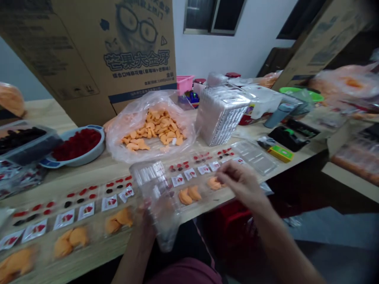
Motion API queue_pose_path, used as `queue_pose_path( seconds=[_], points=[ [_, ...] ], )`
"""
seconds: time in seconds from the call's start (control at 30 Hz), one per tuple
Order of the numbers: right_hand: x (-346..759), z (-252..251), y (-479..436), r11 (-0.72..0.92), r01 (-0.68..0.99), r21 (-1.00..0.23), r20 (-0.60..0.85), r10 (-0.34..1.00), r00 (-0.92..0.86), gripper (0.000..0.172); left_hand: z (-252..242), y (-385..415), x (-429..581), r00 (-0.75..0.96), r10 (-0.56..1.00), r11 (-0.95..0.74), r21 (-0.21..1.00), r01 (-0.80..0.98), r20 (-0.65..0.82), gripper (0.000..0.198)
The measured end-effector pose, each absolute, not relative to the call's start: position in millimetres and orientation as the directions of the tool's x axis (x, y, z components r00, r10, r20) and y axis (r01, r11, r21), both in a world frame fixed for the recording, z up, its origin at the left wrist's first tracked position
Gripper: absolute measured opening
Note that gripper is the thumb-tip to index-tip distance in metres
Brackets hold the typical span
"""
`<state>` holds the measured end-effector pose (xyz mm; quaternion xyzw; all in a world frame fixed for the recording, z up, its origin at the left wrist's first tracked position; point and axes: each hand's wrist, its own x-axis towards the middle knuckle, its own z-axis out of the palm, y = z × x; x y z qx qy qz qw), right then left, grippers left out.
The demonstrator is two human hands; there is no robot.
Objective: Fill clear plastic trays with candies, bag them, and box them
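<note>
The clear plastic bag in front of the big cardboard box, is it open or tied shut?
Open: the clear plastic bag is spread wide, and loose orange pieces show through its mouth.

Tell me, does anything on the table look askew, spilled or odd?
Yes, two small things. One packet, just left of the trays in the left hand, sits askew to its flatter neighbour. In the bag, a whitish bit stands out among orange pieces; I can't tell what it is.

clear plastic packaging (160, 209) — tilted, blurred; orange pieces (213, 183) lying together
</note>
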<state>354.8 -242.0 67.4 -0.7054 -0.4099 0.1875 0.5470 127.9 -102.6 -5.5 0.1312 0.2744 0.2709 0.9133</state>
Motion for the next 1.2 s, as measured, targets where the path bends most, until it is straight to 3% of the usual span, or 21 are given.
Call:
queue_pose_path(
  seconds=[0.1, 0.23, 0.43, 0.6, 0.7, 0.83, 1.0, 1.2],
  points=[
    [435, 45, -268, -0.206, 0.265, -0.942, 0.094, 0.597, 0.797, 0.032, -11, -101, 122, 0.711, 0.557, 0.825, 0.386, -0.413, -0.430, 0.028],
    [503, 12, -284, -0.385, 0.153, -0.910, -0.032, 0.434, 0.901, 0.031, -24, -98, 114, 0.737, 0.540, 0.834, 0.377, -0.403, -0.407, 0.030],
    [531, -18, -280, -0.509, 0.196, -0.838, -0.029, 0.401, 0.916, 0.019, -28, -100, 113, 0.726, 0.537, 0.835, 0.393, -0.386, -0.428, 0.035],
    [546, -30, -280, -0.643, 0.330, -0.691, 0.086, 0.380, 0.921, 0.006, -29, -101, 112, 0.722, 0.541, 0.834, 0.387, -0.394, -0.432, 0.033],
    [543, -34, -281, -0.693, 0.409, -0.593, 0.160, 0.397, 0.904, 0.010, -30, -99, 111, 0.721, 0.551, 0.827, 0.395, -0.401, -0.421, 0.033],
    [519, -36, -275, -0.666, 0.557, -0.496, 0.235, 0.515, 0.825, 0.034, -24, -99, 113, 0.594, 0.609, 0.792, 0.443, -0.421, -0.525, 0.034],
    [490, -36, -264, -0.646, 0.730, -0.223, 0.149, 0.718, 0.680, 0.048, -11, -106, 113, 0.554, 0.541, 0.841, 0.418, -0.343, -0.633, 0.033],
    [487, -39, -263, -0.598, 0.769, -0.226, 0.168, 0.754, 0.635, 0.042, -12, -107, 115, 0.548, 0.582, 0.813, 0.439, -0.382, -0.601, 0.041]
  ],
)
